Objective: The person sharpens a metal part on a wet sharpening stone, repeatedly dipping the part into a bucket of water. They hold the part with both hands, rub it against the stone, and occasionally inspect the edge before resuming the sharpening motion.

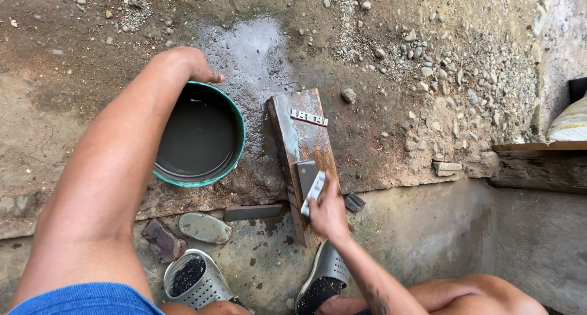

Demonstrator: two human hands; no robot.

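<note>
Sharpening stage: right hand (328, 212) grips small white flat blade (314, 192) against grey rectangular whetstone (304, 175) on rusty wet plank (301, 137). Left hand (188, 64) curls loosely over round green-rimmed water basin (241, 131); likely requires rewetting stone.

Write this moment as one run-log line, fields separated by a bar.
left hand: on far rim of green bucket | right hand: holds white blade on sharpening stone | stone: on wet plank

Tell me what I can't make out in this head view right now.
- Left hand: fingers hidden behind the bucket rim.
- Small white piece in the right hand: partly covered by the fingers.
- Grey block on the plank: lower end hidden by that hand.
- Pale sack: cut off by the right edge.
</note>
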